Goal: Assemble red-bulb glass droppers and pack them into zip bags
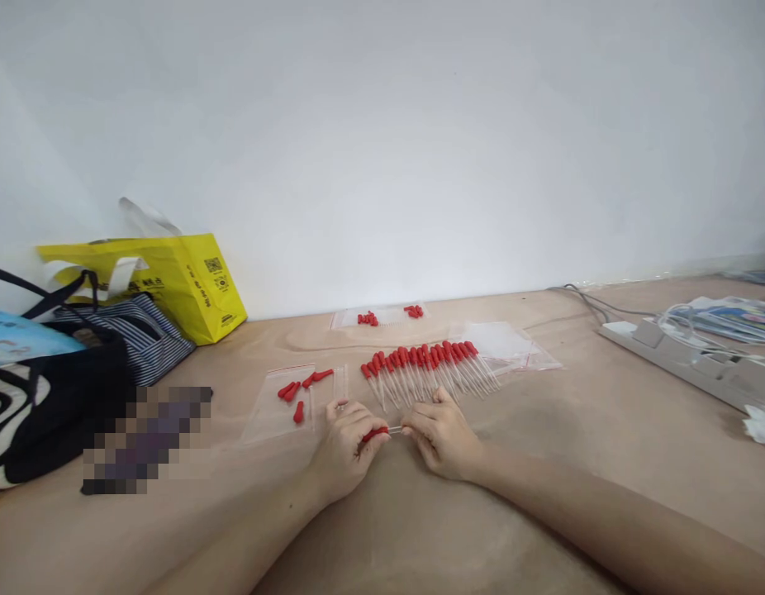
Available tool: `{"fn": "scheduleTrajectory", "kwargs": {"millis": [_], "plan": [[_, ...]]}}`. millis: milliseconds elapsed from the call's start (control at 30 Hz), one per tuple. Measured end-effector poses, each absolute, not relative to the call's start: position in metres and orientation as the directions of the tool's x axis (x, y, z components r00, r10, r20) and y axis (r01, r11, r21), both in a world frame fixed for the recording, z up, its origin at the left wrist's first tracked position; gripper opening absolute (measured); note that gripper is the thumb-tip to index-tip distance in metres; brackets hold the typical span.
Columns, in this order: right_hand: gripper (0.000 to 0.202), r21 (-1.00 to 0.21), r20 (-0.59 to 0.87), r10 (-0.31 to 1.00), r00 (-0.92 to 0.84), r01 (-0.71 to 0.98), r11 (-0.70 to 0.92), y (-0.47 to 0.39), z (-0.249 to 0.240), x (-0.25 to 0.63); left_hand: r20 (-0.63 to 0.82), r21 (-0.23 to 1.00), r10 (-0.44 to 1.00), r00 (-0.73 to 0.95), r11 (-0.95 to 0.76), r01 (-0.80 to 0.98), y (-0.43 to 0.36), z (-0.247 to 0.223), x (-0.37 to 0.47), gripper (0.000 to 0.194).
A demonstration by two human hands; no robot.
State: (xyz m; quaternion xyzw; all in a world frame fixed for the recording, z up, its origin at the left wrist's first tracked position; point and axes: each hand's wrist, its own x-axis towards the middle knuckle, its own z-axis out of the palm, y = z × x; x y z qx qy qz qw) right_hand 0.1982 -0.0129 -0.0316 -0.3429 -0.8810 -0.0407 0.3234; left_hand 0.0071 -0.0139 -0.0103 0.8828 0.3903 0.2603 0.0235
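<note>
— Grips?
— Left hand [350, 446] pinched shut on a red rubbery bulb [375, 434]; right hand [445, 434] pinched shut on a thin clear tube [396, 430].
— Where?
— Bulb and tube just in front of the row of red-topped clear droppers [423, 357].

droppers [429, 368] in a row mid-table [544, 430]. left of them: flat bag [264, 417] with loose bulbs [299, 411] on it. behind the row, near the wall [420, 165]: far bag [342, 319], more bulbs [368, 319] on or in it, can't tell. sheet bags [494, 340] at the row's back right. far left: shopping bag [202, 318], pouch [156, 335] before it, tote [110, 388] left of pouch. right side: power strip [680, 368], booklets [738, 318] behind it.
</note>
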Motion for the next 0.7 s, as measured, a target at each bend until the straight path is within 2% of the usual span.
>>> {"fn": "scheduleTrajectory", "kwargs": {"millis": [700], "plan": [[0.021,-0.182,0.535,0.592,-0.603,0.602,0.778,-0.0079,-0.0323,0.1936,0.453,0.212,0.672,0.585,-0.719,0.662,-0.0136,-0.0102,0.0093,0.017]]}}
